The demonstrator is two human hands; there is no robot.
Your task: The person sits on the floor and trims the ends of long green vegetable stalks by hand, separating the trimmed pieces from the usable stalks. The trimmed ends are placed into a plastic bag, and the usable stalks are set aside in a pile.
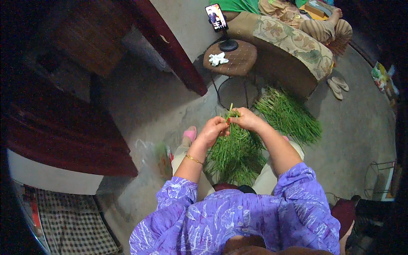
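My left hand (pixel 213 129) and my right hand (pixel 246 119) meet in front of me, fingertips close together. Both are closed on a few green stalks (pixel 231 108) that stick up between them. Below the hands, between my legs, lies a loose heap of long green stalks (pixel 237 153). A second bundle of green stalks (pixel 290 116) lies on the floor to the right, with its paler ends toward the stool.
A padded stool (pixel 245 60) ahead carries crumpled white tissue (pixel 218 59) and a phone (pixel 216 17) on a stand. A sofa (pixel 287 47) with a seated person is behind it. Sandals (pixel 338 86) lie at right, a plastic bag (pixel 145 153) at left.
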